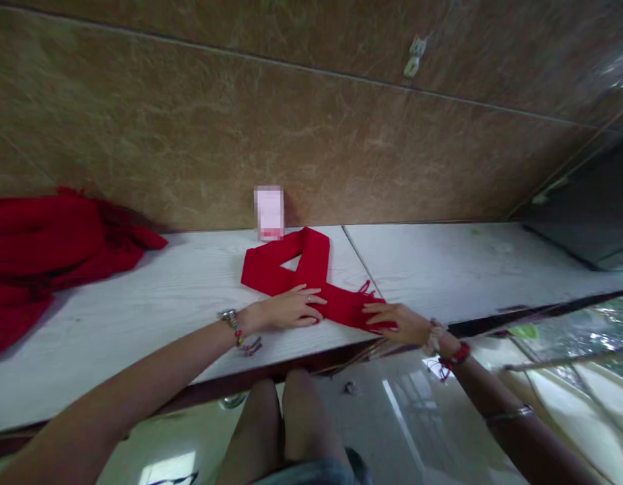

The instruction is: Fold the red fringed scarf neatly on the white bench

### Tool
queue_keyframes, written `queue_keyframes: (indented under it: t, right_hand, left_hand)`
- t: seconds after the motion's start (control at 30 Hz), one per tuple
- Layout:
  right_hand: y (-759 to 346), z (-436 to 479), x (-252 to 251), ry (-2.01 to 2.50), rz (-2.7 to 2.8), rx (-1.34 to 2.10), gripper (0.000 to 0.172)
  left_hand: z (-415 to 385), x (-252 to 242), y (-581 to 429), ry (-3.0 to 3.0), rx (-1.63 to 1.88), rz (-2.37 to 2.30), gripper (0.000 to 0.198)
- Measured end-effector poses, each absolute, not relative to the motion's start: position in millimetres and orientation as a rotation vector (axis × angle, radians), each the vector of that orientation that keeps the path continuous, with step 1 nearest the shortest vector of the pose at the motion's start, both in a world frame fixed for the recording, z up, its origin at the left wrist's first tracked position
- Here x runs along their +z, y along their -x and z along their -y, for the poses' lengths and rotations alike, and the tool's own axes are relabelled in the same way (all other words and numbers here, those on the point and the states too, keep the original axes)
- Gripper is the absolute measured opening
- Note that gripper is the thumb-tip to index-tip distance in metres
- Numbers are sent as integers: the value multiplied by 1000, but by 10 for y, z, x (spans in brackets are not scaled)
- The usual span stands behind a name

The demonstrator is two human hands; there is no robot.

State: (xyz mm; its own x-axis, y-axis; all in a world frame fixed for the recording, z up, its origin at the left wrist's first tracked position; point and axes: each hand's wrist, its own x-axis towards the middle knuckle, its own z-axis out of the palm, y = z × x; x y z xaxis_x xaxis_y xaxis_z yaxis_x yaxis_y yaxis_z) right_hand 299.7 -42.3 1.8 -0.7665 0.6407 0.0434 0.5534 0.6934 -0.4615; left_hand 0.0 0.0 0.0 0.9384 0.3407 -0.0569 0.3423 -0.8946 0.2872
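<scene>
A red fringed scarf (pixel 311 259) lies flat on the white wood-grain table, folded into a loop with a small triangular gap where the table shows through. My left hand (pixel 293 307) rests on the scarf near the crossing of its bands, palm down with fingers stretched out. On the fringed right end lies my right hand (pixel 399 323), its fingers spread over the cloth. Several bracelets circle both wrists.
Behind the scarf a small white card or box (pixel 271 212), blurred, stands by the brown tiled wall (pixel 190 135). A heap of red cloth (pixel 63 249) covers the table's left part. A dark box-like object (pixel 588 195) stands at the far right. The table's front edge runs just below my hands.
</scene>
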Motion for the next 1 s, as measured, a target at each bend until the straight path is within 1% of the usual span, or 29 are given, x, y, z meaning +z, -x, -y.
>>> queue_keyframes:
  t: [0.07,0.13,0.27,0.37,0.43,0.57,0.63,0.8,0.87,0.93,1.0]
  right_hand:
    - [-2976,339,152,976,2606,655,27]
    - [-2932,243,250,1072,2508,598,25]
    - [-2815,43,299,1483,2257,266,24]
    - [-2762,-16,237,1705,2154,64,22]
    - [-2722,21,155,1657,2219,48,21]
    - [-2585,233,-63,1264,2559,86,21]
    - [-2516,349,-149,1155,2649,23,20]
    - [-2439,476,-217,1040,2691,-267,13]
    - [-2443,460,-232,1008,2688,-316,15]
    - [-2460,428,-261,997,2670,-302,18]
    - [-2476,398,-291,996,2637,-273,17]
  left_hand:
    - [-7,22,-140,-2789,76,-573,28]
    - [-21,11,-267,-2795,115,-659,31]
    - [-66,-115,-417,-2844,58,-852,40]
    - [-102,-192,-414,-2876,6,-785,43]
    - [-121,-198,-378,-2875,-4,-719,40]
    - [-133,-141,-299,-2811,51,-677,37]
    - [-121,-111,-272,-2784,138,-675,34]
    - [-75,-81,-258,-2798,276,-649,13]
    - [-69,-85,-267,-2811,290,-634,9]
    - [-73,-96,-275,-2819,299,-628,9]
    - [-82,-111,-281,-2824,307,-643,9]
